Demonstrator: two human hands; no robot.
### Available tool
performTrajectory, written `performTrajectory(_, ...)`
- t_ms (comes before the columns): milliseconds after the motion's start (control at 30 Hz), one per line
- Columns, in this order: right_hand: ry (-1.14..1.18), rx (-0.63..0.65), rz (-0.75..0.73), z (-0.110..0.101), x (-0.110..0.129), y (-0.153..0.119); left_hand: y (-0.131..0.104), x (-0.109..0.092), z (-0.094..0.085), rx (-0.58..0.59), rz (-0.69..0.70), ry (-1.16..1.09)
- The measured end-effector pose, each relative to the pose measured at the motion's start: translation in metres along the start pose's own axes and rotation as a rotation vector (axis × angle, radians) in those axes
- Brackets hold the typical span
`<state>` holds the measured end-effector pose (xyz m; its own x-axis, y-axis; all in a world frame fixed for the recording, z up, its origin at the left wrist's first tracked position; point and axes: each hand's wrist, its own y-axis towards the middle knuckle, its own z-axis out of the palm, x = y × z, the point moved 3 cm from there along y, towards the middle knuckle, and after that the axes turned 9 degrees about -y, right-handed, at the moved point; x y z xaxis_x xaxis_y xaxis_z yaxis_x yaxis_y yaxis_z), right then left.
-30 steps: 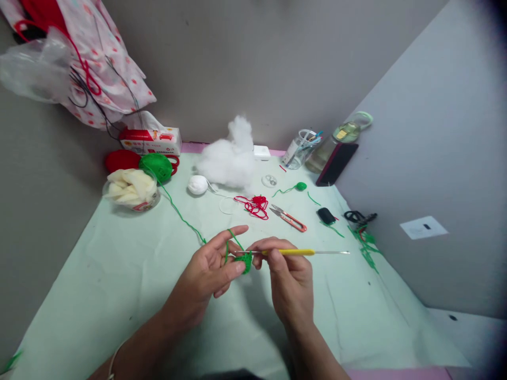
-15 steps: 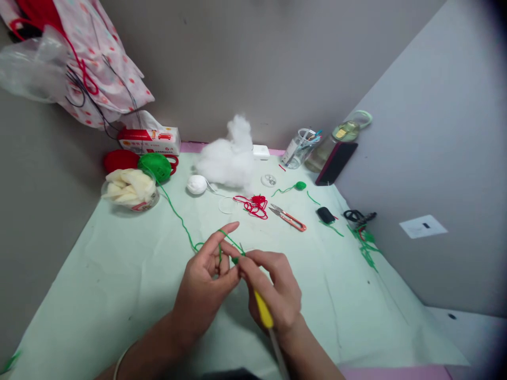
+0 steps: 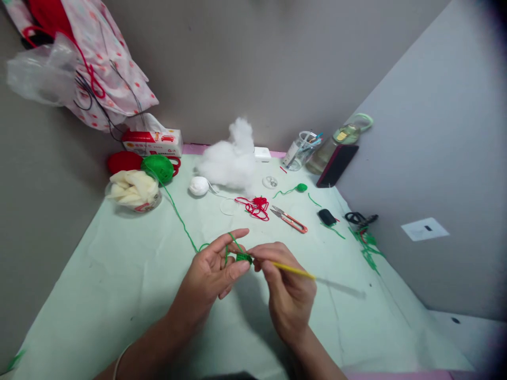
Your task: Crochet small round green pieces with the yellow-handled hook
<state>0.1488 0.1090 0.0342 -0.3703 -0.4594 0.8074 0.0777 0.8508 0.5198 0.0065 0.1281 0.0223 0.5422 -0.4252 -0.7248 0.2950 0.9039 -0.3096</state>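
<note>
My left hand (image 3: 212, 272) is closed on a small green crochet piece (image 3: 243, 257), pinched between thumb and fingers. Green yarn (image 3: 180, 217) loops over its raised index finger and runs back to a green yarn ball (image 3: 158, 168) at the left. In my right hand (image 3: 291, 287) is a crochet hook with a yellow handle (image 3: 293, 269), its rear end blurred and pointing right. The hook's tip meets the green piece, and the fingers partly hide it.
Behind my hands lie red yarn (image 3: 257, 207), thread snips (image 3: 289, 219), a white yarn ball (image 3: 198, 186) and white stuffing (image 3: 229, 161). A tub (image 3: 134, 192) stands left. A pen cup (image 3: 299, 153), bottle (image 3: 336, 142), phone (image 3: 336, 166) and black case (image 3: 327, 217) are right.
My right hand has moved right and turned, so the hook has swung from pointing down toward me to lying nearly level. More of the green piece shows. The view has shifted slightly.
</note>
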Motion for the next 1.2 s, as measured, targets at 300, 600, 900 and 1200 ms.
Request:
performTrajectory(300,0.087,-0.077,0.047,-0.009,-0.002,0.002,0.003,-0.003,0.002,0.001,-0.179,-0.318)
performTrajectory(600,0.347,-0.018,0.315,-0.004,-0.017,0.008,0.001,-0.003,-0.005,0.058,0.075,0.099)
performTrajectory(900,0.539,0.009,0.430,-0.004,-0.018,0.012,0.002,-0.008,-0.004,0.017,0.076,0.066)
performTrajectory(1200,0.026,0.061,0.003,-0.009,0.000,0.003,0.001,-0.010,-0.006,-0.106,0.177,0.247)
